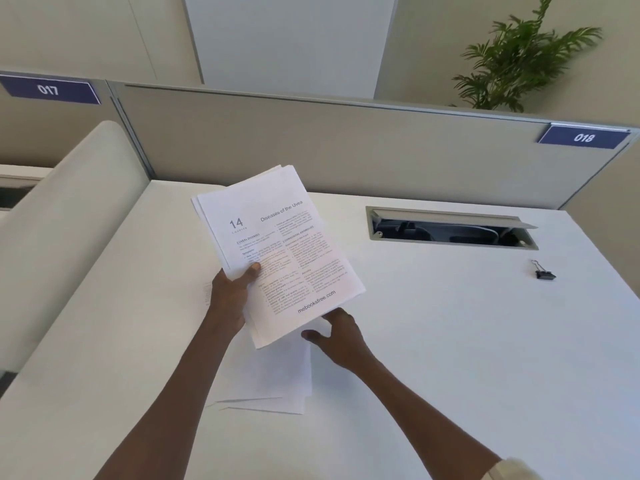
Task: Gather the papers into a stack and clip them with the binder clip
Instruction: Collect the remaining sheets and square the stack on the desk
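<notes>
Both forearms reach up from the bottom edge of the head view over a white desk. Nearest lie a few loose sheets flat on the desktop, partly under the right hand. That hand has its thumb spread and its fingers tucked beneath the lower edge of the printed papers; whether they pinch that edge or only support it cannot be told. Higher up, the left hand grips the papers by their left edge, thumb on top of the front page, holding them tilted above the desk with corners fanned and uneven. Well apart to the right, the black binder clip lies on the desk below the open cable tray.

Gathering looks to be the step in hand, unfinished. Next, the loose sheets need adding, the edges squaring against the desk, then one hand must reach far right for the clip.
</notes>
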The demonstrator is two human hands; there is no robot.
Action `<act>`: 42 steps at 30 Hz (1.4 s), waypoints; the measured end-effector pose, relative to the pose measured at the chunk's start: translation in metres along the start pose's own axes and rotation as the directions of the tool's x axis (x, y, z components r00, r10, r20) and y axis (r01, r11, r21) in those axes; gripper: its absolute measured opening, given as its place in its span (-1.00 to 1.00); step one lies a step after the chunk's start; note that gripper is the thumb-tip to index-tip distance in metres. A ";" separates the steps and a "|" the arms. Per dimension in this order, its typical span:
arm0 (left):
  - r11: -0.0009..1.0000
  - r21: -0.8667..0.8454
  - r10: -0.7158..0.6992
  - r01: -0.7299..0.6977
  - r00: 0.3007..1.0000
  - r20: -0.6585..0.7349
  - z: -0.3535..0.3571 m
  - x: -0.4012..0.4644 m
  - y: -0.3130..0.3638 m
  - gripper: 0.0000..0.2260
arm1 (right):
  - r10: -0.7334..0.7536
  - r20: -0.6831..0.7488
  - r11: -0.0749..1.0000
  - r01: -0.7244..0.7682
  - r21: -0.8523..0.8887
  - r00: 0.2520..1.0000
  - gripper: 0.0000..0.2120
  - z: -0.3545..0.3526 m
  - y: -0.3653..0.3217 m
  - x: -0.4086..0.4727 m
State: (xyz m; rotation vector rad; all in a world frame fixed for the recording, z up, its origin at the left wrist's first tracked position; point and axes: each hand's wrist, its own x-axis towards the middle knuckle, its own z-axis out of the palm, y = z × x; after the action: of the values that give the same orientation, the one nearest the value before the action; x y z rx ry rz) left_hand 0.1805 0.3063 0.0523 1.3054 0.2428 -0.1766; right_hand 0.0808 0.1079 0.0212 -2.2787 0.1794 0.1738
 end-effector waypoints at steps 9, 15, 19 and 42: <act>0.997 0.050 0.054 -0.053 0.998 -0.038 -0.019 0.022 0.011 -0.68 | -0.402 0.385 0.709 0.549 -0.443 0.831 -0.02 0.073 -0.011 0.014; 0.997 0.061 0.058 -0.056 0.998 -0.028 -0.022 0.025 0.008 -0.70 | -0.335 0.457 0.643 0.555 -0.528 0.824 -0.07 0.102 0.010 0.009; 0.997 0.043 0.062 -0.060 0.998 -0.034 -0.024 0.022 0.008 -0.69 | -0.326 0.397 0.678 0.505 -0.534 0.858 -0.18 0.100 0.017 0.010; 0.990 0.089 0.111 -0.105 0.991 -0.071 0.026 -0.019 0.007 -0.75 | -0.050 0.319 0.770 0.240 -0.592 0.946 -0.10 -0.018 0.106 -0.019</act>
State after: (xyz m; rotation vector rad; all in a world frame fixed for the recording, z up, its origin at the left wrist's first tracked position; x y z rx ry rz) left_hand 0.1658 0.2824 0.0705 1.4083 0.2298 -0.0459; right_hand 0.0439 0.0269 -0.0419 -2.8794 -0.2555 0.5505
